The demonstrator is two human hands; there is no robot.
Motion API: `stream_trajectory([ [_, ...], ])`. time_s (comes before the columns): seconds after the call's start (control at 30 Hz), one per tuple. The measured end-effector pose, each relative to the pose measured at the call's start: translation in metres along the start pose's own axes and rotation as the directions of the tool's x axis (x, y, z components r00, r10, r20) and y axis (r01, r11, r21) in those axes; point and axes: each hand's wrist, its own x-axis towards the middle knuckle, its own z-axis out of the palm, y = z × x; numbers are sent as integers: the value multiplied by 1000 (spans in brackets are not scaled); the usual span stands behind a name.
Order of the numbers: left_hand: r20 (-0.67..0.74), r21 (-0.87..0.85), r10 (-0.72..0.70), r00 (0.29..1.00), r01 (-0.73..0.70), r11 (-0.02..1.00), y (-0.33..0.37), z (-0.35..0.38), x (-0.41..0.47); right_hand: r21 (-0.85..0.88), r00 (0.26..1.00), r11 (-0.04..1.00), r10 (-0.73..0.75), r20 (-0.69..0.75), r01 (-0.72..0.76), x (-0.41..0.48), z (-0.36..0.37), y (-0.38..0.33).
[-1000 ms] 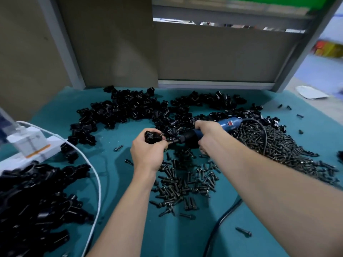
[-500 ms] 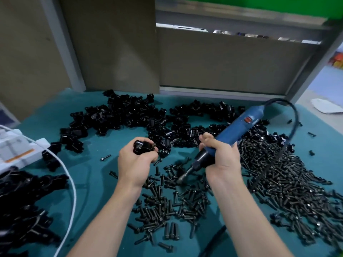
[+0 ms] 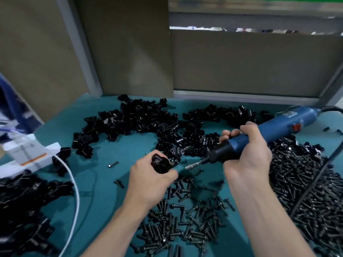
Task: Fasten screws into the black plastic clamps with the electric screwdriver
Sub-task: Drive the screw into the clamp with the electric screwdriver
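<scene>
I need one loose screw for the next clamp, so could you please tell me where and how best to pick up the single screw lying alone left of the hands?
Take the lone screw across its shank, near the middle, pinching from above. It lies flat on the teal mat, head to the left, with bare mat all around, so fingers probably fit on both sides without nudging anything.

Screwdriver label: a pale sticker near the cord end of the blue electric screwdriver (image 3: 289,125); print too blurred to read.
White box, table's left edge: orange stripe on the white box (image 3: 27,154); no legible text.
</scene>
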Motion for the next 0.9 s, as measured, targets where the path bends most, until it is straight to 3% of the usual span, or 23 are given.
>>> stream_trajectory([
  [0.23,10,132,-16,1000,15,991,-3,1,2,27,999,999,35,-9,-35,6,-6,15],
  [0.57,30,170,-22,999,17,985,2,5,-2,-7,1000,1000,-15,9,16,2,-8,22],
  [0.9,2,219,-41,999,39,975,1,2,-1,-48,984,998,-30,176,39,-12,0,28],
])
